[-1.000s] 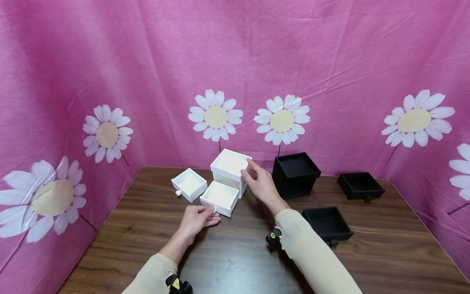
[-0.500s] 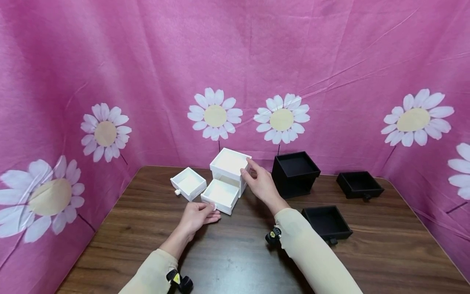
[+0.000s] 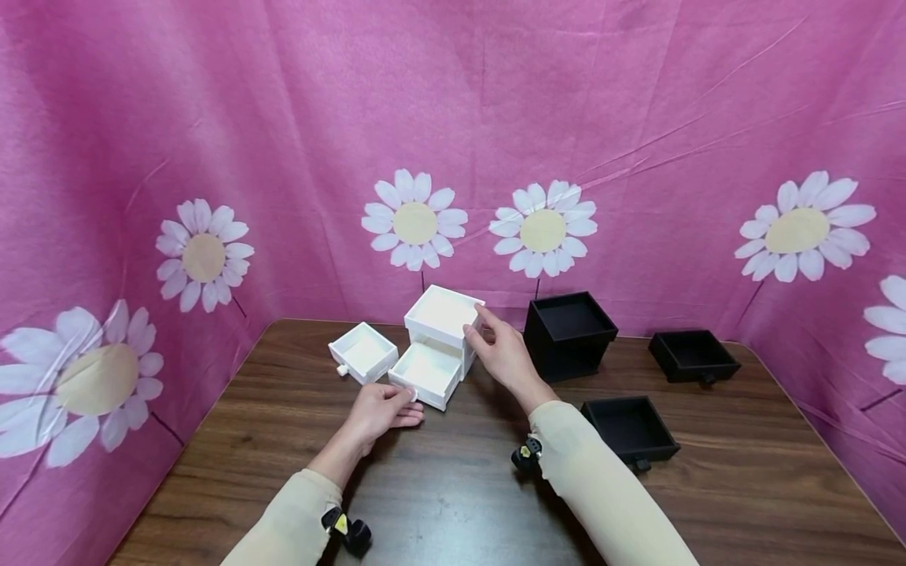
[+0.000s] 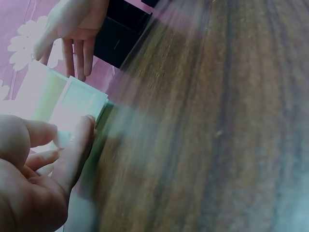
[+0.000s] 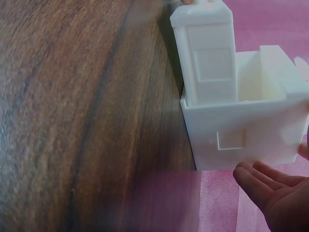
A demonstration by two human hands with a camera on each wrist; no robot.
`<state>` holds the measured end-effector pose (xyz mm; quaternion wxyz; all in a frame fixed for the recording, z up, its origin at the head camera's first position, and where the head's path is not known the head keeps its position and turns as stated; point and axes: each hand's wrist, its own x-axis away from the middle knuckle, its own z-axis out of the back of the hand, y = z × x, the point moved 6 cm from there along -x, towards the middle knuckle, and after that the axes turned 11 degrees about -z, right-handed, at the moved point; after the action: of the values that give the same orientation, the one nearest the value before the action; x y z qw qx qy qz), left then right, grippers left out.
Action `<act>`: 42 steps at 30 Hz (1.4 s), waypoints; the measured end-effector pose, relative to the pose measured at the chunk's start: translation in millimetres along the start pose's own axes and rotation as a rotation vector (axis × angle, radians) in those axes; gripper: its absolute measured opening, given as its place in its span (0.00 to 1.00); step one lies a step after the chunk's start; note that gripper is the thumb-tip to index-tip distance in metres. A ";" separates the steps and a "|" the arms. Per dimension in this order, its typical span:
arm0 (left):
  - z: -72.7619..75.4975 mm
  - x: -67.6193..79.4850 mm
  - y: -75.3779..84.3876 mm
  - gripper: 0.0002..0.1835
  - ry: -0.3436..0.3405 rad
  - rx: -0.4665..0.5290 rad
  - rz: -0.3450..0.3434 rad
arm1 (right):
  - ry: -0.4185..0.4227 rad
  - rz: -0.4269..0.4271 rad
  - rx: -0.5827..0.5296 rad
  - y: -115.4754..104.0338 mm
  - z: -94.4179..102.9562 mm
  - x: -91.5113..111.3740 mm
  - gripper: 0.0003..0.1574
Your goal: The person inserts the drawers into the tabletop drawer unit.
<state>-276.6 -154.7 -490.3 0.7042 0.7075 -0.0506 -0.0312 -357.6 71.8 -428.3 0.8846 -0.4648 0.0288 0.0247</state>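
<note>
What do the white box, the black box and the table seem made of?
White box: probably plastic, smooth and satin, judging by its even colour and crisp recessed panel.
Black box: perhaps plastic too, matte; its dark sides show little shine.
Table: wood or wood-look laminate, given the streaked brown grain and soft glare.

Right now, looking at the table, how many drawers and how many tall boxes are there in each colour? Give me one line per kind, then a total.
White drawers: 2
Tall white box: 1
Black drawers: 2
Tall black box: 1
Total: 6
</note>
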 end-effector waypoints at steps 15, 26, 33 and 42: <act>-1.9 -10.7 -1.6 0.16 0.065 -0.071 0.017 | -0.005 -0.011 0.007 2.7 -1.8 -1.2 0.39; -4.6 -18.9 1.1 0.16 0.066 -0.076 0.016 | -0.005 -0.015 0.009 2.4 -0.7 -1.9 0.38; -8.7 -23.8 1.1 0.16 0.058 -0.075 -0.003 | 0.012 -0.003 0.002 2.9 -1.5 -2.0 0.38; -11.0 -29.7 1.3 0.15 0.061 -0.077 -0.014 | 0.015 0.009 -0.022 0.4 -0.8 -0.9 0.37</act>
<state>-304.9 -140.4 -489.7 0.7319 0.6808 -0.0226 -0.0165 -358.5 71.4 -429.0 0.8791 -0.4744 0.0374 0.0254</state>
